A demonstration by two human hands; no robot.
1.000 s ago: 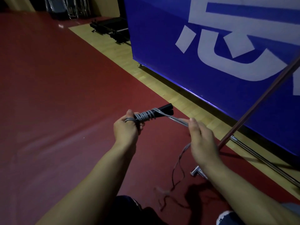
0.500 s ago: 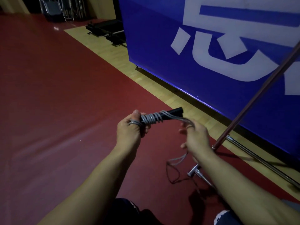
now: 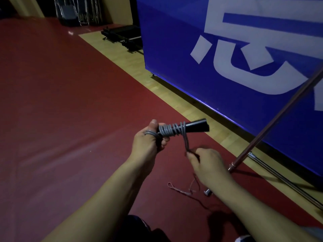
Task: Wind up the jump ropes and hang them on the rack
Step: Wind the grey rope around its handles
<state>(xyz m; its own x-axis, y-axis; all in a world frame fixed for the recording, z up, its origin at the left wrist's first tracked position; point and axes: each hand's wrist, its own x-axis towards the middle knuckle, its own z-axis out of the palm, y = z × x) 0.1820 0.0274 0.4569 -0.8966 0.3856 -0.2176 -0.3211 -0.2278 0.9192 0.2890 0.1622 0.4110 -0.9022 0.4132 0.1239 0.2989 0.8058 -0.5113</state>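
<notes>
My left hand grips the black jump rope handles, held level and pointing right. Several turns of grey rope are coiled around the handles beside my thumb, and one loop lies over my left fingers. My right hand pinches the free rope just below the handles, pulling it down taut from the coil. The loose end of the rope trails on the red floor under my right wrist. The rack's slanted metal pole rises at the right, its base tube lying on the floor.
A big blue banner panel with white lettering stands close on the right, along a wooden floor strip. Red mat covers the left. Black equipment and folded metal frames sit far back.
My right hand has swung from the right of the handles, over them, down to below them, laying another turn of rope on the coil. The loose rope on the floor has grown shorter.
</notes>
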